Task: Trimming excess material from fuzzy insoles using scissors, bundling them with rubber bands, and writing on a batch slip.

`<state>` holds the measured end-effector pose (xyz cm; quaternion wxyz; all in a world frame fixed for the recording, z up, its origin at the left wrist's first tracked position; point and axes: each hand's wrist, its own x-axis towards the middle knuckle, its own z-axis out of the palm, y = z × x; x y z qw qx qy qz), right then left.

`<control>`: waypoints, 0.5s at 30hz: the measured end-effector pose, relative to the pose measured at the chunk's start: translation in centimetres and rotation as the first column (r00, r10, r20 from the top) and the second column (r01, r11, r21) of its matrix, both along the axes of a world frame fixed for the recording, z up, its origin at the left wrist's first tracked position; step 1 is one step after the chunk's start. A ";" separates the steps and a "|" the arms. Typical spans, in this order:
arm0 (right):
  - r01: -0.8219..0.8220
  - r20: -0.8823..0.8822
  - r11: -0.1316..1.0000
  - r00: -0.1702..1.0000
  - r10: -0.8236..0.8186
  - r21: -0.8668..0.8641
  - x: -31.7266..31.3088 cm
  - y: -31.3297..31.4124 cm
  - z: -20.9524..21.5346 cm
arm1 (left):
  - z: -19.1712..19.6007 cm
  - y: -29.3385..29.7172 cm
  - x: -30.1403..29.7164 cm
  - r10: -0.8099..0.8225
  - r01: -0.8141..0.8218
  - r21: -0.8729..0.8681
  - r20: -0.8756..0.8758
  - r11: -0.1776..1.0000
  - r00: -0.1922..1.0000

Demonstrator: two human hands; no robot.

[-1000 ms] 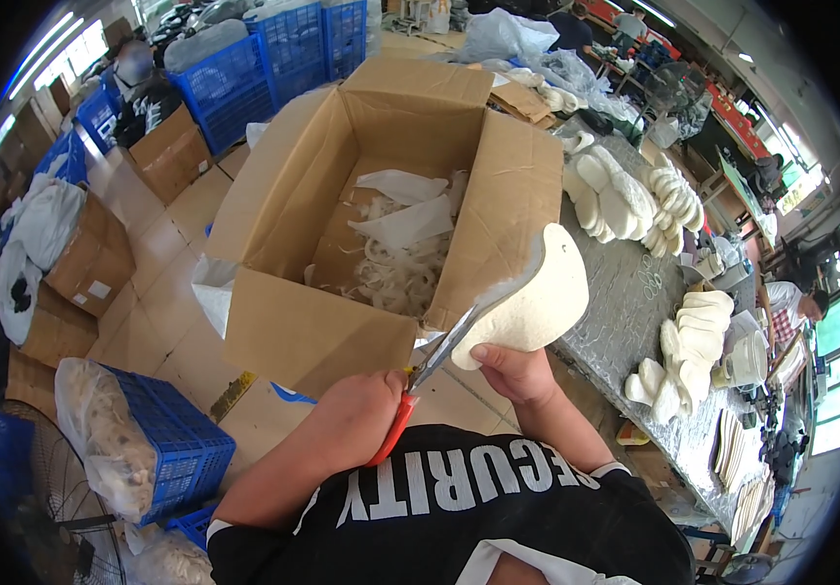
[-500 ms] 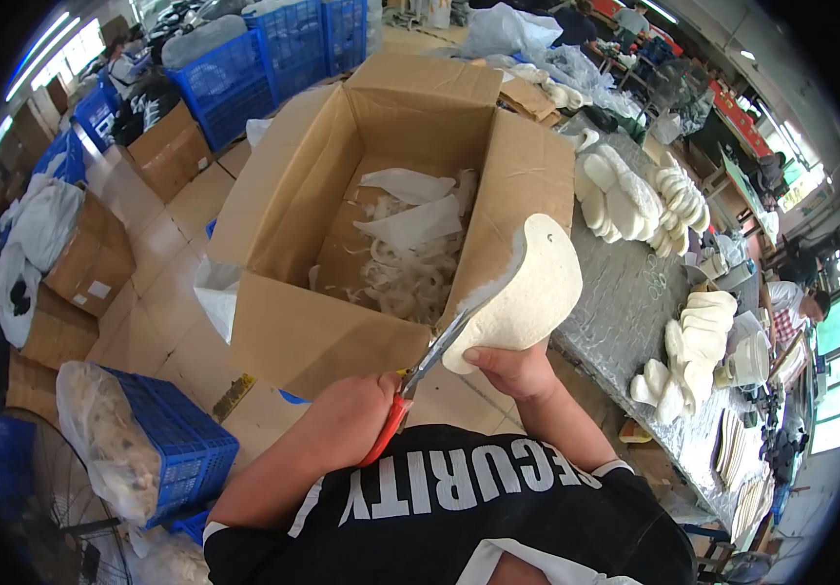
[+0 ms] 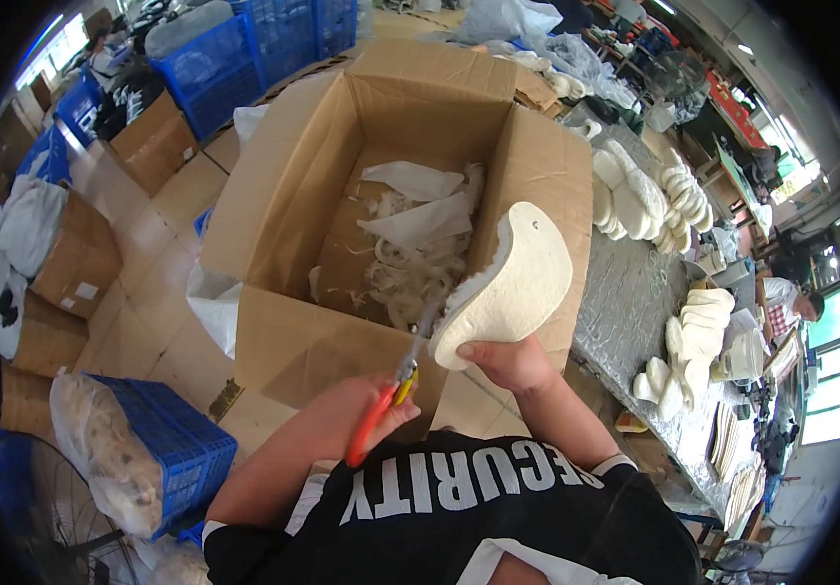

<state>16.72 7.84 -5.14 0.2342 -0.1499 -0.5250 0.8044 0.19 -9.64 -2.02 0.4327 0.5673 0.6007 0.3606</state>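
My left hand (image 3: 373, 398) is closed round the handles of red-and-yellow scissors (image 3: 369, 426), whose blades point up toward the carton and look blurred. In my right hand (image 3: 515, 363) is a cream, fleecy insole (image 3: 512, 278), pinched near its lower end with the thumb on top. It is held tilted over the near right flap of the box, with a ragged fluffy left edge and a small hole near the top. The scissor blades lie just left of the insole's lower end, seemingly apart from it. White trimmings (image 3: 415, 278) lie inside the open cardboard box (image 3: 293, 214).
On the grey table (image 3: 625, 302) at right stand stacked cream insoles (image 3: 698, 336), with another pile (image 3: 634, 195) farther back. A blue crate (image 3: 171, 444) with a plastic bag and a fan (image 3: 49, 507) are at lower left. Other cartons (image 3: 78, 258) stand left; a co-worker (image 3: 795, 302) sits far right.
The scissors have come away from the insole's edge, moving down and left, and my left hand has turned. The insole has shifted slightly left and tilted. The whole view has shifted a little.
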 end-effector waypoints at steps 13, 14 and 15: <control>0.061 0.175 0.921 0.975 -0.137 0.384 2.1 1.4 1.9 | 1.1 7.2 -0.7 0.228 -0.262 -0.031 0.601 0.965 0.766; 0.125 0.187 0.898 0.957 -0.222 0.422 3.0 1.5 3.3 | 0.4 7.3 -0.8 0.251 -0.288 -0.026 0.572 0.957 0.781; 0.186 0.196 0.869 0.933 -0.303 0.458 4.0 2.0 4.1 | 0.4 7.2 -0.9 0.215 -0.250 -0.015 0.561 0.968 0.799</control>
